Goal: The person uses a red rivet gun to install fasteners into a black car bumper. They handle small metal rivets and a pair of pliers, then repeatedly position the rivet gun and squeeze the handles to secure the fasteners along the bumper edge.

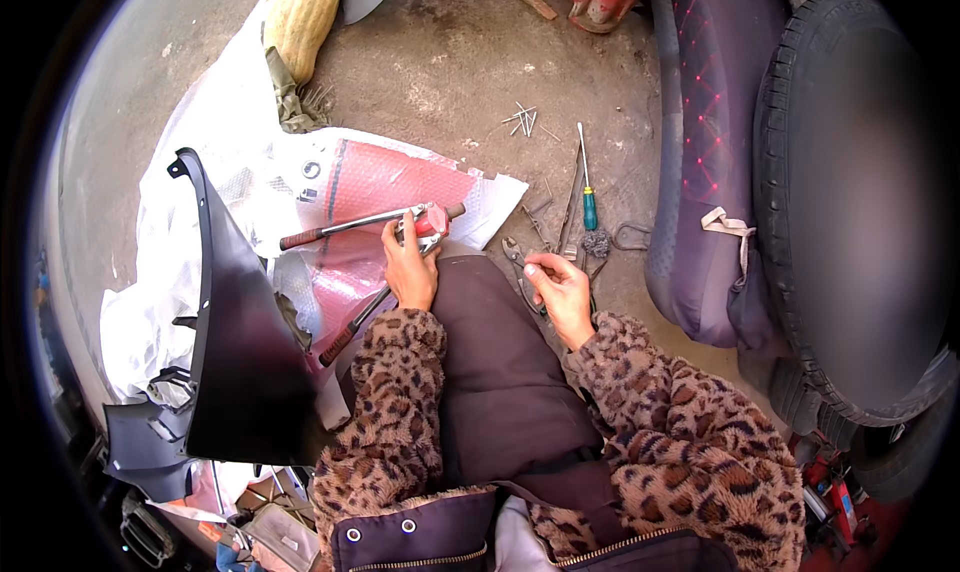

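Observation:
My left hand (410, 272) is closed around a long-handled hand riveter (436, 218) with a red head and two long metal arms ending in dark red grips. The riveter lies across my left thigh, one arm pointing left and the other down toward my lap. Over my right knee, my right hand (563, 297) is closed in a pinch; whatever is between its fingertips is too small to tell. Just beyond that hand, on the floor, are pliers (514, 251) and a screwdriver (589, 208) with a green handle. Several thin metal pins (523, 120) lie scattered farther off.
A black curved car body panel (240, 322) stands close by my left arm. White and red plastic wrapping (390, 177) spreads under it, with a yellow squash (302, 22) at its far end. On the right are a dark cushion (705, 172) and a large tire (785, 172).

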### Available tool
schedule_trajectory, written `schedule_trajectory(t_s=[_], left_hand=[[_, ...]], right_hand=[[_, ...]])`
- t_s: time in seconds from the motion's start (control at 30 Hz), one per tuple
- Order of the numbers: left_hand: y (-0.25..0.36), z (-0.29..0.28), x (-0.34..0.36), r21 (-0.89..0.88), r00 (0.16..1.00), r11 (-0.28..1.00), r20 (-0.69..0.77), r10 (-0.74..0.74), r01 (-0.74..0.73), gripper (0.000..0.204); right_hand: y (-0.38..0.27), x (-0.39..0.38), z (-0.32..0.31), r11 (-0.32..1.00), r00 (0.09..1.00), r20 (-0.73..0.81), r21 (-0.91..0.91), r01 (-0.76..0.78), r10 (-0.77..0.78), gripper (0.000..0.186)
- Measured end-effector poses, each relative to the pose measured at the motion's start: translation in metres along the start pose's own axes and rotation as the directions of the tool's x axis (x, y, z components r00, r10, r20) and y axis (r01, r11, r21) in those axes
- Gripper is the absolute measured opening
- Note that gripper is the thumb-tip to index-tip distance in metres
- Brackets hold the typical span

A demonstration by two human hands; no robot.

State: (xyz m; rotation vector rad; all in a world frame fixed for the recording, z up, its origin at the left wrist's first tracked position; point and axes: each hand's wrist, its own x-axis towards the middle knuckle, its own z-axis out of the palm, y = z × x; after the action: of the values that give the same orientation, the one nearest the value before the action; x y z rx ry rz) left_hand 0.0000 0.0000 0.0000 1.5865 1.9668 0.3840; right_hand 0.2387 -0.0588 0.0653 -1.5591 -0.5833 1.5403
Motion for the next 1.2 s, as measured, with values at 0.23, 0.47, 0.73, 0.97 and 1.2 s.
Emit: schedule_trajectory(t_s=[0.23, 0.47, 0.73, 0.97, 1.2], left_hand=[[0.037, -0.005, 0.015, 0.388, 0.994, 0.917, 0.089, 0.060, -0.090, 0.045], [0.074, -0.032, 0.000, -0.779, 0.826, 0.363, 0.562, 0.042, 0.511, 0.026], [0.049, -0.034, 0.002, -0.835, 0.853, -0.176, 0.506, 0.126, 0.521, 0.018], [0.077, -0.074, 0.005, -0.845, 0.891, -0.383, 0.211, 0.403, 0.373, 0.027], [0.087, -0.100, -0.005, -0.883, 0.896, -0.355, 0.142, 0.421, 0.307, 0.029]], right_hand=[[0.017, 0.040, 0.007, 0.963, 0.982, -0.033, -0.203, 0.177, -0.187, 0.017], [-0.035, 0.046, 0.055, 0.701, 0.849, 0.230, -0.485, 0.523, -0.475, 0.034], [-0.042, 0.088, 0.054, 0.968, 0.872, 0.454, -0.073, 0.241, -0.183, 0.032], [0.096, 0.243, -0.064, 0.299, 0.927, -0.222, -0.945, -0.129, -0.303, 0.028], [0.097, 0.258, -0.047, 0.258, 0.922, -0.385, -0.896, -0.362, -0.044, 0.030]])
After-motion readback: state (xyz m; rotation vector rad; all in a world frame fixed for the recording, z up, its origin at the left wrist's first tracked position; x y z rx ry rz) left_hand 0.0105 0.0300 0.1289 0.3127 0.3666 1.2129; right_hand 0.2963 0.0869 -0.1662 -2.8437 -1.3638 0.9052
